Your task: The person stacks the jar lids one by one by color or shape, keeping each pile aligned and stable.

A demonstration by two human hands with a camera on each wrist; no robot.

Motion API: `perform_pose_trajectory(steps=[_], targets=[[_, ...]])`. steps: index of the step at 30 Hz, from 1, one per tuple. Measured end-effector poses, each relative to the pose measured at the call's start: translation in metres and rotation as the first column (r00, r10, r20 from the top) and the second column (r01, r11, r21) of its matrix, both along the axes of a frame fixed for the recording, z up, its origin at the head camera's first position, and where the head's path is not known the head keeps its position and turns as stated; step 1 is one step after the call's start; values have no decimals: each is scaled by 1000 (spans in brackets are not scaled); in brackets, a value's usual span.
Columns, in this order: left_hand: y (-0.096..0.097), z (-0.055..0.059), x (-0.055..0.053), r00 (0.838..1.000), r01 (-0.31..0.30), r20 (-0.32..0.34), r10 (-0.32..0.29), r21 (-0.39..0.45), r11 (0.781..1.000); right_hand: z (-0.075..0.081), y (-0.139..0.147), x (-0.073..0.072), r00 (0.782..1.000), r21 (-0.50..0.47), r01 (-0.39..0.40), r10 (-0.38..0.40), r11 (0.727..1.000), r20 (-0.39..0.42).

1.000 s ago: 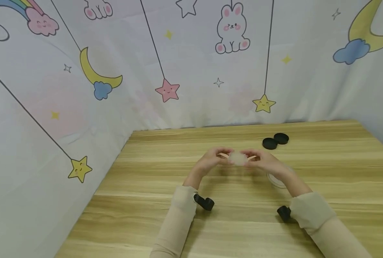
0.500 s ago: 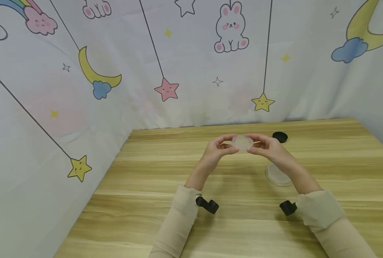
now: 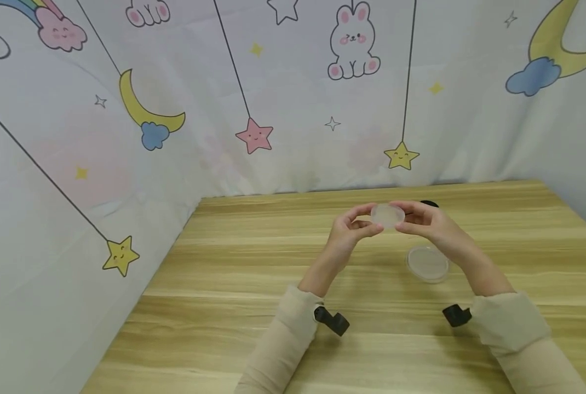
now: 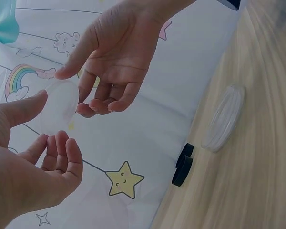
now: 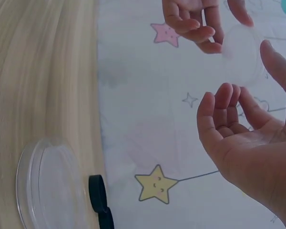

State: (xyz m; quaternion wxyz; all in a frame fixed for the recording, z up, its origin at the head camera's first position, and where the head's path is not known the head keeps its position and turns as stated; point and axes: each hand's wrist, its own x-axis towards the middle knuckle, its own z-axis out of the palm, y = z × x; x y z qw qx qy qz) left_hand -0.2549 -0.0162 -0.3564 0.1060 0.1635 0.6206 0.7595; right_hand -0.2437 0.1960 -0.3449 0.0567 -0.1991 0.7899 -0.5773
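Observation:
Up above the table, a small translucent round disc is held upright between both hands, its flat side facing the head camera. The left hand pinches its left edge between thumb and fingertips. On the opposite edge the right hand pinches it the same way. In the left wrist view the disc looks frosted, and the right hand's lower fingers curl loosely beside it. The right wrist view shows the disc with thumbs and fingertips at its rim.
A larger clear round dish lies on the wooden table below the right hand. Two black round caps sit touching near the table's back edge, mostly hidden by the right hand in the head view. A printed curtain hangs behind.
Both hands have raised the disc, moved farther back and then shifted right. Its round face now shows clearly. The clear dish has come into full view, while the right hand now covers most of the black caps.

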Motion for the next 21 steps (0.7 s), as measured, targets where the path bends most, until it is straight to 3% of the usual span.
perform_pose_trajectory(steps=[4, 9, 13, 18, 21], targets=[[11, -5, 3, 1000, -12, 7, 12, -27, 1000, -4, 13, 2, 1000, 38, -23, 23, 999, -19], [27, -15, 8, 1000, -28, -1, 28, -82, 996, -11, 34, 4, 997, 159, -73, 77, 985, -15], [43, -27, 9, 999, -35, 21, 38, -122, 992, -14, 53, 1, 993, 247, -119, 120, 962, 12], [65, -43, 7, 994, -68, 74, 83, -178, 982, -19, 74, -4, 983, 290, -183, 173, 939, 59], [75, -50, 8, 992, -89, 70, 107, -223, 971, -22, 83, -6, 979, 313, -203, 184, 928, 89]])
